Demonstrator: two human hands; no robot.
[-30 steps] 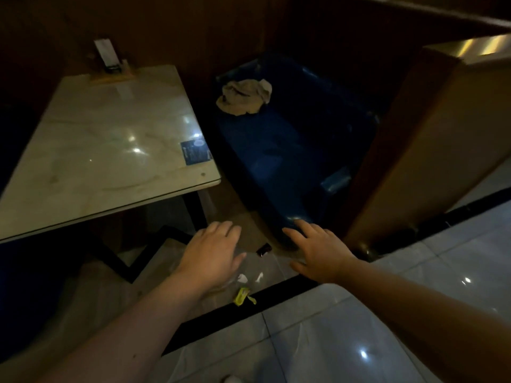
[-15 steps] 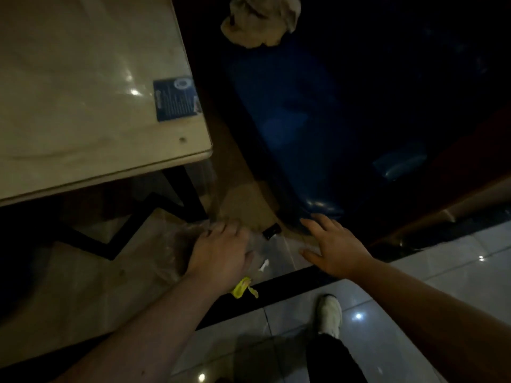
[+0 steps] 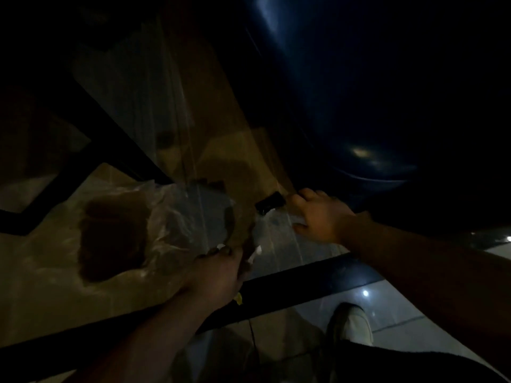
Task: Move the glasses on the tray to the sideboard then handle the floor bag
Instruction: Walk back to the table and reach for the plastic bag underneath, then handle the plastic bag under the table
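Observation:
A clear plastic bag (image 3: 177,217) lies crumpled on the dim floor, with a dark brown mass (image 3: 113,236) showing through its left part. My left hand (image 3: 218,272) pinches the bag's near edge. My right hand (image 3: 318,214) grips the bag's right edge beside a small black object (image 3: 269,204). White scraps (image 3: 255,251) lie between my hands. No glasses, tray or sideboard are in view.
A dark blue seat (image 3: 359,106) looms close at the upper right. Black table legs (image 3: 116,145) cross the floor at the left. A black floor strip (image 3: 304,283) runs under my hands. My shoe (image 3: 351,324) stands on pale tiles, and a yellow scrap (image 3: 238,298) lies by my left wrist.
The view has dropped closer to the floor and the table top has left the frame. Both hands went from open above the bag to closed on its edges.

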